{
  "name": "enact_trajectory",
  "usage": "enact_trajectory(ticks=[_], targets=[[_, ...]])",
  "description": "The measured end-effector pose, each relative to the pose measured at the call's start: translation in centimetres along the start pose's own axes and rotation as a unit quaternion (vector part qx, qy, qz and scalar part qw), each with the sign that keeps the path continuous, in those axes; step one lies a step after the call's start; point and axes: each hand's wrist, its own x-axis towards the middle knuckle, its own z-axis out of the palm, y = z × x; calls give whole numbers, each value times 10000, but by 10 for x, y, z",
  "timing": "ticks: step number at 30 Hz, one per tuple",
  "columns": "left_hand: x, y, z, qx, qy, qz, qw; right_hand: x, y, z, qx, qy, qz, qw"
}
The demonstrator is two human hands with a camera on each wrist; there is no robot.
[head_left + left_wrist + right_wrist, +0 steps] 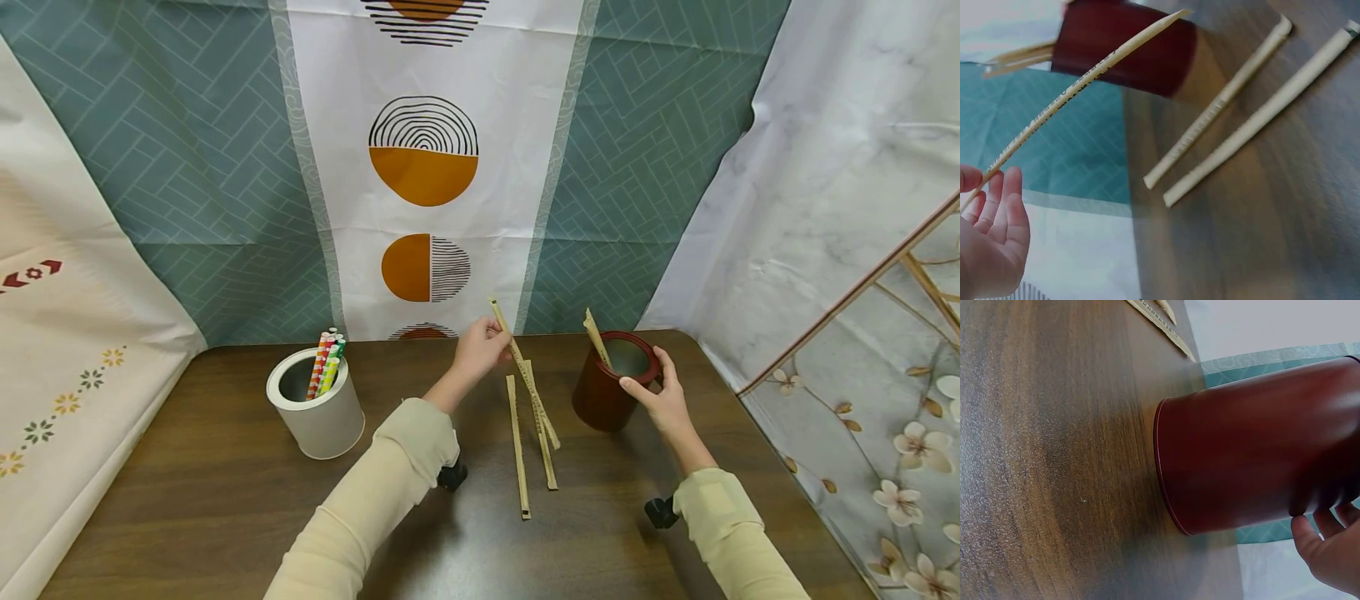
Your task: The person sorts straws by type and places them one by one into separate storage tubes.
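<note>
My left hand [482, 352] pinches one end of a long, thin paper-wrapped straw [1079, 86] with printing along it, held slanted near the back of the table. Its far end reaches over two more wrapped straws [518, 454] lying side by side below it. To the right, a dark red canister [1254, 456] stands upright, with wrapped straws [596, 339] leaning out of its mouth. My right hand [663, 400] grips the canister's right side, thumb at the rim and fingers around the back.
On the left stands a white canister [318, 425] holding several colourful patterned straws [327, 363]. The brown wooden table [202, 508] ends at a hanging cloth [217, 167] behind and cloths on both sides.
</note>
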Motion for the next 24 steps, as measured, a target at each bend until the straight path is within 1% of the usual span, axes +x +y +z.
enact_trajectory(ticks=[2,4,9,13,17,19,21,24], targets=[[1,7,-1,-263,40,-3,9996,0,0,0,-13,17,-11,10000],[2,13,-2,-393,93,-25,9992,1,0,0,-1,12,-22,10000],[4,27,-2,-766,299,36,9966,0,0,0,-53,32,-27,10000],[5,38,0,-1159,490,192,9919,0,-1,0,-37,43,-12,10000],[5,47,4,-1377,705,407,9871,0,-2,0,36,25,5,10000],[4,50,7,-1464,791,505,9848,0,-2,0,52,6,27,10000],[3,53,9,-1455,869,572,9839,0,-2,0,49,-6,37,10000],[2,56,15,-1201,1007,696,9852,0,-1,0,52,-18,57,10000]])
